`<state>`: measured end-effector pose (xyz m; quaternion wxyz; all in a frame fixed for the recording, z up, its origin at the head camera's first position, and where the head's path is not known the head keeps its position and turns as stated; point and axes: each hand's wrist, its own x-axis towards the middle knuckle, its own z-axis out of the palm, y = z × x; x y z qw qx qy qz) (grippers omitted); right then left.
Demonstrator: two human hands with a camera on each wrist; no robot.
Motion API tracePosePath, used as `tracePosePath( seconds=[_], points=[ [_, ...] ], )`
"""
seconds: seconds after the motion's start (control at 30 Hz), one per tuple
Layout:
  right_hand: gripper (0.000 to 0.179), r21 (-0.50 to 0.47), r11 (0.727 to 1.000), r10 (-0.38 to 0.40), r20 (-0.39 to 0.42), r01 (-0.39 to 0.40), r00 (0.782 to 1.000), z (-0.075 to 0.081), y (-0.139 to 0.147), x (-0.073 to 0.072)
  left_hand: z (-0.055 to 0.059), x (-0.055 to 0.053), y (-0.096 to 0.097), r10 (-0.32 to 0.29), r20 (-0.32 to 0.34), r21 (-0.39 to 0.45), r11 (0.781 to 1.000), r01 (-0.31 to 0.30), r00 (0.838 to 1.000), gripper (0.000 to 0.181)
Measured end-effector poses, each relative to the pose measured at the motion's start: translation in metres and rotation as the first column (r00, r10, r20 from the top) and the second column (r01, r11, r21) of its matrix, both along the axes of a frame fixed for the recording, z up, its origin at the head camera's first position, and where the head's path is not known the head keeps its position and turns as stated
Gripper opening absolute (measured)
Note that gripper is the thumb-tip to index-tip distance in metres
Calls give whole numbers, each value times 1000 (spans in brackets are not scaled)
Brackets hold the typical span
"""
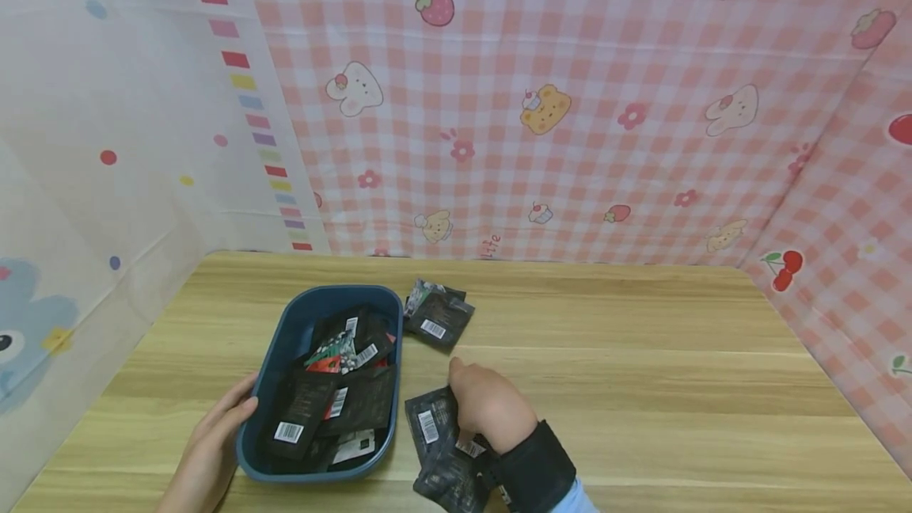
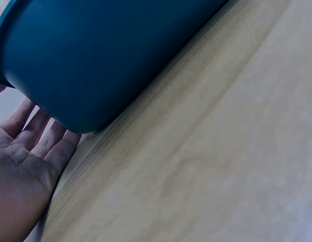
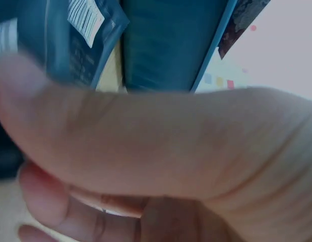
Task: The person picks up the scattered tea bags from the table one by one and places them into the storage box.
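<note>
A blue plastic bin [image 1: 388,299] filled with flat black packets [image 1: 356,402] bearing white barcode labels stands on the table. My left hand [image 1: 217,434] rests against the bin's left side. In the left wrist view, the fingers [image 2: 40,133] extend, fairly straight, along the bin's wall [image 2: 95,60]. My right hand [image 1: 495,406] is to the right of the bin, low over several overlapping black packets [image 1: 431,410]. The right wrist view shows the thumb [image 3: 24,83] lying across a black packet [image 3: 57,35], its dark edge showing between thumb and fingertips in a pinch.
Another small pile of black packets [image 1: 438,319] lies beside the bin's far right corner. The wood-grain table [image 1: 641,386] stretches to the right. Pink checked cloth [image 1: 484,180] hangs along the back, and pale printed cloth [image 1: 142,204] hangs at the left.
</note>
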<state>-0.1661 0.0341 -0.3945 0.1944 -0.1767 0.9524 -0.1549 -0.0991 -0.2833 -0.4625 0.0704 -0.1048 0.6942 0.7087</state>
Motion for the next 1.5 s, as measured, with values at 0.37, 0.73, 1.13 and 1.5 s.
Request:
tracePosePath(
  seconds=[0.37,0.73,1.13,1.5],
  points=[
    [77,75,982,180,-83,-174,980,8,0,23,-3,-1,3,-8,-31,13,1000,8,999,61],
    [78,123,943,303,72,-310,950,-26,18,57,-1,-1,8,3,-13,2,1000,-3,1000,64],
    [67,107,904,427,-253,-413,868,-22,28,66,-5,-1,5,26,-7,-24,999,-26,1000,63],
    [25,-146,889,370,-328,-434,869,8,29,65,-4,0,4,27,-19,-4,1000,-27,999,64]
  ],
)
